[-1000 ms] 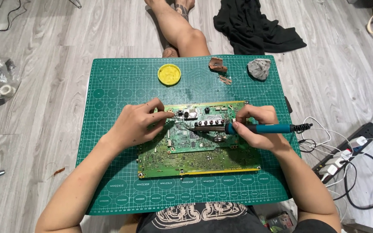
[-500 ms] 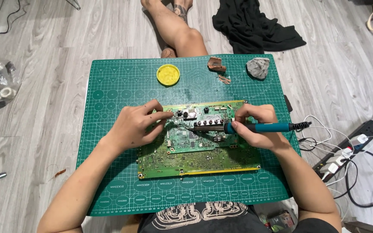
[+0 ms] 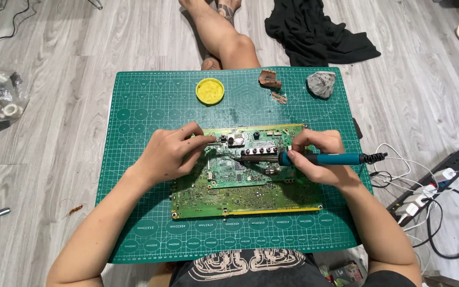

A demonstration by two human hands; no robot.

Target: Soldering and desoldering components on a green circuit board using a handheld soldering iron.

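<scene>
Green circuit board (image 3: 245,186) lies flat on the middle of a green cutting mat (image 3: 134,122) spread on the floor. Right hand (image 3: 314,159) is closed around a blue-handled soldering iron (image 3: 320,158), its tip laid leftward across the board's upper part. Left hand (image 3: 173,154) rests on the board's left upper edge, fingers curled and pinched near a metal connector; whether they grip anything I cannot tell. Farther up the mat sit a yellow tin (image 3: 210,90), a brown scrap (image 3: 270,79) and a grey lump (image 3: 321,84). Off right, a power strip (image 3: 426,194) with white cables lies on the grey wood floor (image 3: 59,53).
</scene>
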